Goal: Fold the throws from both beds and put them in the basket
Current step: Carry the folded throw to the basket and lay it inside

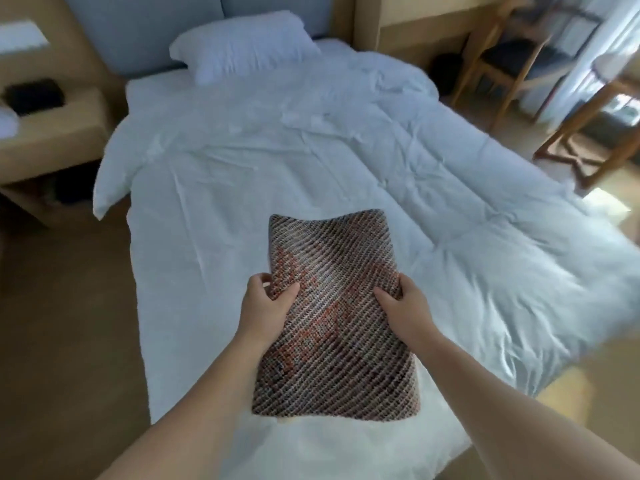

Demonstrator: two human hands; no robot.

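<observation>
A folded knitted throw [332, 327], brown and grey with orange patches, is held above the foot of a white bed [311, 161]. My left hand [266, 303] grips its left edge and my right hand [401, 303] grips its right edge, thumbs on top. The throw's far end curls upward and its near end hangs toward me. No basket is in view.
A white pillow [242, 46] lies at the head of the bed against a blue headboard. A wooden nightstand [48, 133] with a black object stands to the left. Wooden chairs [512, 60] and a small table [595, 133] stand to the right. Tan floor flanks the bed.
</observation>
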